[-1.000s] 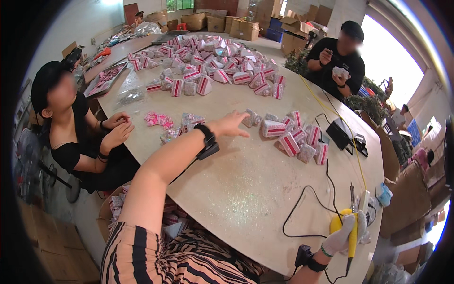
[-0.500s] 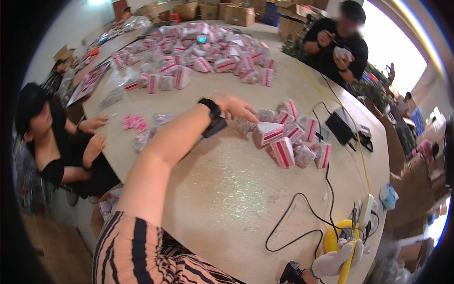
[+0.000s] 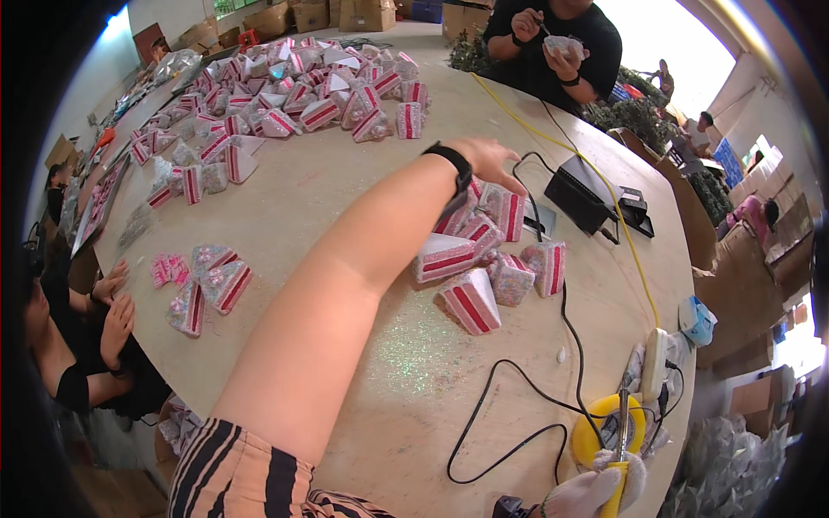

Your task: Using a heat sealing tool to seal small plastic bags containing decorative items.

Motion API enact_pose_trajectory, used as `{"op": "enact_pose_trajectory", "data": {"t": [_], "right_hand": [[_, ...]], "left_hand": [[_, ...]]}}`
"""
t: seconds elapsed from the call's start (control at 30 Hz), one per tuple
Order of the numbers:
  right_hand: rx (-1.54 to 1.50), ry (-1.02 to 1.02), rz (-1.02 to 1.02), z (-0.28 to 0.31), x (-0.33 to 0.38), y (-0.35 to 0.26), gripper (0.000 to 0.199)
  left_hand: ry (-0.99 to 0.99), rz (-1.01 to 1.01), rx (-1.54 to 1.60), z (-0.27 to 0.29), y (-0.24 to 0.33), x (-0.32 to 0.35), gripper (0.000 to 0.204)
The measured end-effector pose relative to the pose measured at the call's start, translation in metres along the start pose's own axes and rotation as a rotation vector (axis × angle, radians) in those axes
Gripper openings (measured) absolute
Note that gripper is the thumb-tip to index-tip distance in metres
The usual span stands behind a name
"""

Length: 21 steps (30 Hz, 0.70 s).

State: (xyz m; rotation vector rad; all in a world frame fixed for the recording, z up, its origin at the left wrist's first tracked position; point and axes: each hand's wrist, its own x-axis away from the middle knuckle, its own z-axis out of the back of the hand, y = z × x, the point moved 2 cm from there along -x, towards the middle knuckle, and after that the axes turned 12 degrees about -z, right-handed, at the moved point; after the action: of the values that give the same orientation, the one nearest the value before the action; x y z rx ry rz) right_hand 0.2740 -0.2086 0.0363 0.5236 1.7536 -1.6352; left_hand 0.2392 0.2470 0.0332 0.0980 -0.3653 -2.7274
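Note:
My bare left hand (image 3: 494,164), with a black watch on its wrist, reaches over the far side of a small pile of cake-slice-shaped wedges (image 3: 477,237). Its fingers are apart and hold nothing I can see; whether they touch the far wedges cannot be made out. Each wedge is white with red stripes and glittery sides. At the lower right my gloved right hand (image 3: 596,494) is closed round a soldering iron (image 3: 618,470) with a yellow handle, its metal shaft pointing up. Behind the shaft lies a yellow ring (image 3: 589,440).
Many wedges (image 3: 319,112) cover the far table (image 3: 345,173). Three wedges (image 3: 226,285) and pink pieces (image 3: 169,269) lie left. A black box (image 3: 580,197), black cable (image 3: 473,423), yellow cord (image 3: 590,160) and power strip (image 3: 654,363) lie right. People sit left and stand at the far side.
My left hand has moved from the pile's left side to its far side. The view has shifted. My right hand still grips the soldering iron.

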Motion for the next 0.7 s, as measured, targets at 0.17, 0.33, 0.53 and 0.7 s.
{"op": "enact_pose_trajectory", "data": {"t": [0.17,0.33,0.53,0.7], "right_hand": [[-0.010,0.041,0.046,0.000,0.003,0.005,0.025],[-0.067,0.020,-0.082,0.007,0.003,0.004,0.023],[-0.106,0.026,-0.114,0.012,0.006,0.007,0.023],[-0.071,0.105,-0.161,0.015,0.013,0.020,0.021]], "left_hand": [[-0.328,0.176,-0.058,-0.024,0.027,-0.003,0.076],[-0.494,0.164,-0.054,-0.011,0.043,0.018,0.071],[-0.126,-0.166,-0.079,-0.018,0.096,0.009,0.082],[-0.222,-0.332,-0.132,-0.074,0.142,-0.001,0.070]]}}
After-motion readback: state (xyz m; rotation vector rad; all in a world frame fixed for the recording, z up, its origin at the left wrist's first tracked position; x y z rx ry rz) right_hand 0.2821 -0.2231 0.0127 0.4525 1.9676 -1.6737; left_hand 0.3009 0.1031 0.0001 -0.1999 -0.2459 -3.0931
